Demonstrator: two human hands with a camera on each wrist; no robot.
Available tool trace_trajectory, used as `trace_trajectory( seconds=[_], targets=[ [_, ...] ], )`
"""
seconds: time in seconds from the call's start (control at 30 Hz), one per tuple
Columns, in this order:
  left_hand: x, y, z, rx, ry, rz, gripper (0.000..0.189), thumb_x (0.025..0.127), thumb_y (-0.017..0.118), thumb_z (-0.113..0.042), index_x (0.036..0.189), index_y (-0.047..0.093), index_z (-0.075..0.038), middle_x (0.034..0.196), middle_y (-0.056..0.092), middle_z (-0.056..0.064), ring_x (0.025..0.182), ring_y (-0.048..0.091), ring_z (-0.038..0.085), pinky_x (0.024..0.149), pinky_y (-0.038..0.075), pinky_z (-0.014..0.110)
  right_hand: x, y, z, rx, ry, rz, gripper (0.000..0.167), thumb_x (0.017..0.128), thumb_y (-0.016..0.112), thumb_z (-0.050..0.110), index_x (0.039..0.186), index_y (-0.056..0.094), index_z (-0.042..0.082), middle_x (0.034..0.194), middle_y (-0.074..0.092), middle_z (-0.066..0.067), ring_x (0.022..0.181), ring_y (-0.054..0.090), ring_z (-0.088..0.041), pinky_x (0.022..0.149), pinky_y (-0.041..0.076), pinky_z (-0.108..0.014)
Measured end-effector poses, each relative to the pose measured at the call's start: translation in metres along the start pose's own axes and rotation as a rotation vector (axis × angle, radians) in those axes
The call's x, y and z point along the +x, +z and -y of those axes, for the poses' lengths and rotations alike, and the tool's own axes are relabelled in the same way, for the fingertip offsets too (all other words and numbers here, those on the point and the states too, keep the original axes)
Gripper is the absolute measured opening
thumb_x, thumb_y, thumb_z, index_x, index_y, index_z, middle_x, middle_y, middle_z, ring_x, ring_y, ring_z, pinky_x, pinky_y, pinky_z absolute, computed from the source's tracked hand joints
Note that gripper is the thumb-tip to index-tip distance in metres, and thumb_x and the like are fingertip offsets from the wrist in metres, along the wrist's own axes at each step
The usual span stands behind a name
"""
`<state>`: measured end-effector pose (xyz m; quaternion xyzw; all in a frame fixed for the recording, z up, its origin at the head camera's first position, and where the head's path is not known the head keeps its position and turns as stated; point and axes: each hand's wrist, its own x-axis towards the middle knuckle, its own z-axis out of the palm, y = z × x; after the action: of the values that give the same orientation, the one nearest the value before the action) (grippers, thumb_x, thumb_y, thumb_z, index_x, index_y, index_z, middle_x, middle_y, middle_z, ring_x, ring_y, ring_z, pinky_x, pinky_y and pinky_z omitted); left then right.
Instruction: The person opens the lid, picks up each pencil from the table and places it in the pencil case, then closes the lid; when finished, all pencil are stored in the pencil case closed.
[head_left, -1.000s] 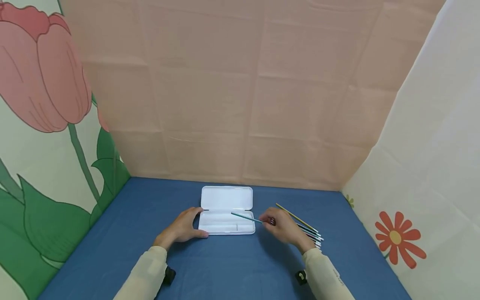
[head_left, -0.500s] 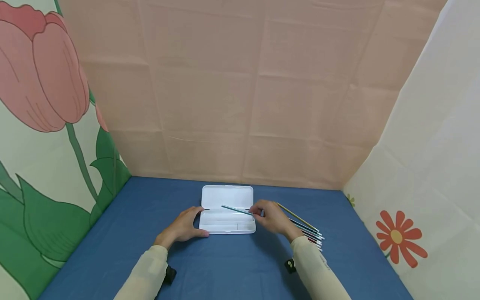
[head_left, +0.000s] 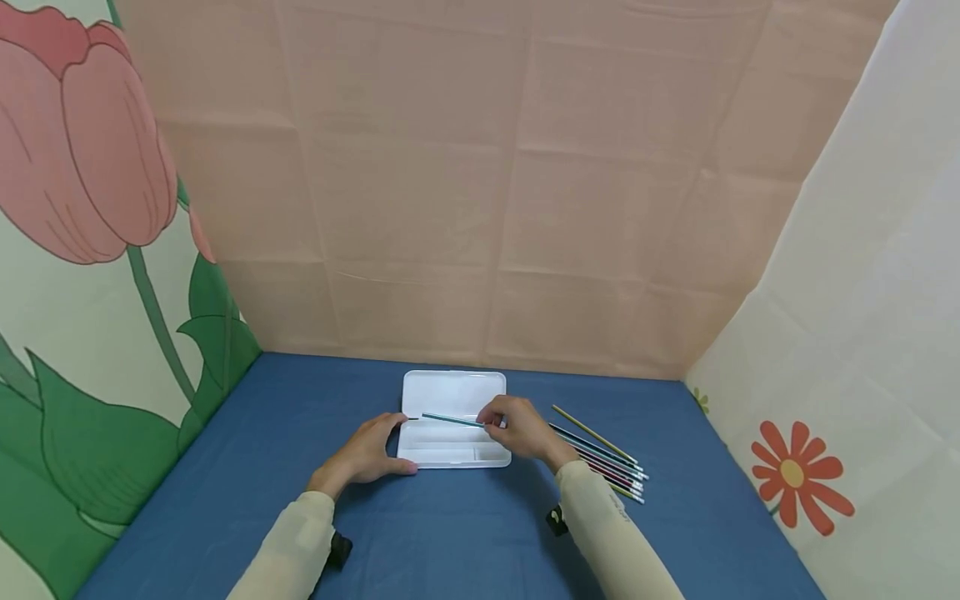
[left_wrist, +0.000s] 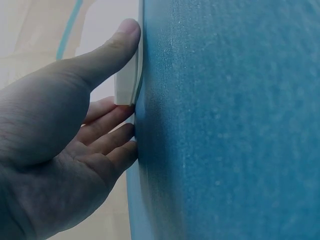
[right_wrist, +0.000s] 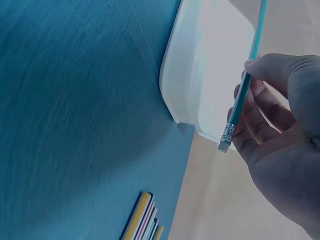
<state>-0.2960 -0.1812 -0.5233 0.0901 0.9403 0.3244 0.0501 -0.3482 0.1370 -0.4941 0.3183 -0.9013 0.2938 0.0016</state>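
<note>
A white plastic pencil case [head_left: 442,464] lies with its lid [head_left: 453,393] folded back on the blue-covered table. At its left end my left hand [head_left: 366,452] holds the tray, thumb at the front edge and fingers toward the back corner. My right hand [head_left: 519,427] pinches a teal pencil [head_left: 450,419] near its eraser end, over the tray's right side. In the right wrist view the thumb and fingers grip the pencil [right_wrist: 242,95] just above its silver ferrule, and the eraser [right_wrist: 223,147] sticks out below. The long part of the pencil points left across the case.
Several pencils [head_left: 611,468] lie in a loose row to the right, partly behind the right forearm. A yellow pencil [head_left: 592,433] lies slantwise at their far side. A low divider [head_left: 474,454] marks off the tray's front right. Beige cloth [head_left: 487,208] hangs behind the table.
My right hand has moved left with the teal pencil, from beside the case to over it. More of the pencil row shows now. The left hand has stayed on the case.
</note>
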Motion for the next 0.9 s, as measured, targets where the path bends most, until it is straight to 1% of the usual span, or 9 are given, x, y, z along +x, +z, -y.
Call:
trace_trajectory(
  seconds=[0.1, 0.23, 0.4, 0.63, 0.9],
  targets=[
    [0.0, -0.001, 0.0, 0.002, -0.002, 0.0, 0.098, 0.087, 0.101, -0.036, 0.165, 0.051, -0.002, 0.172, 0.051, 0.027, 0.159, 0.049, 0.051, 0.13, 0.042, 0.074, 0.006, 0.005, 0.001, -0.012, -0.01, 0.012, 0.018, 0.106, 0.075, 0.004, 0.119, 0.085, 0.009, 0.107, 0.079, -0.002, 0.093, 0.064, -0.01, 0.084, 0.058, -0.024],
    [0.0, -0.001, 0.001, 0.004, -0.012, 0.0, 0.098, 0.087, 0.101, -0.036, 0.165, 0.051, -0.002, 0.172, 0.05, 0.028, 0.159, 0.048, 0.051, 0.13, 0.042, 0.074, 0.013, 0.012, 0.003, -0.029, -0.041, 0.019, 0.017, 0.104, 0.075, 0.002, 0.118, 0.085, 0.006, 0.106, 0.079, -0.004, 0.092, 0.065, -0.011, 0.084, 0.059, -0.026],
    [-0.001, -0.001, 0.001, 0.008, -0.018, 0.003, 0.099, 0.087, 0.1, -0.037, 0.165, 0.05, -0.002, 0.173, 0.048, 0.029, 0.161, 0.046, 0.053, 0.13, 0.041, 0.075, 0.021, 0.02, 0.004, -0.052, -0.06, 0.03, 0.016, 0.103, 0.075, 0.0, 0.115, 0.085, 0.005, 0.104, 0.08, -0.005, 0.091, 0.067, -0.012, 0.084, 0.059, -0.027],
    [-0.002, -0.002, 0.003, 0.002, -0.015, 0.006, 0.099, 0.088, 0.1, -0.037, 0.166, 0.05, -0.003, 0.174, 0.047, 0.029, 0.161, 0.045, 0.054, 0.13, 0.04, 0.076, 0.028, 0.029, 0.006, -0.053, -0.024, 0.063, 0.017, 0.103, 0.075, 0.0, 0.114, 0.086, 0.006, 0.104, 0.081, -0.005, 0.09, 0.066, -0.009, 0.086, 0.06, -0.028],
    [-0.001, -0.002, 0.004, 0.002, -0.012, 0.004, 0.099, 0.087, 0.1, -0.038, 0.166, 0.051, -0.003, 0.172, 0.051, 0.027, 0.16, 0.047, 0.052, 0.13, 0.041, 0.075, 0.032, 0.032, 0.01, -0.064, 0.006, 0.083, 0.016, 0.103, 0.076, -0.001, 0.112, 0.086, 0.007, 0.101, 0.08, -0.004, 0.089, 0.066, -0.01, 0.086, 0.061, -0.028]
  ],
)
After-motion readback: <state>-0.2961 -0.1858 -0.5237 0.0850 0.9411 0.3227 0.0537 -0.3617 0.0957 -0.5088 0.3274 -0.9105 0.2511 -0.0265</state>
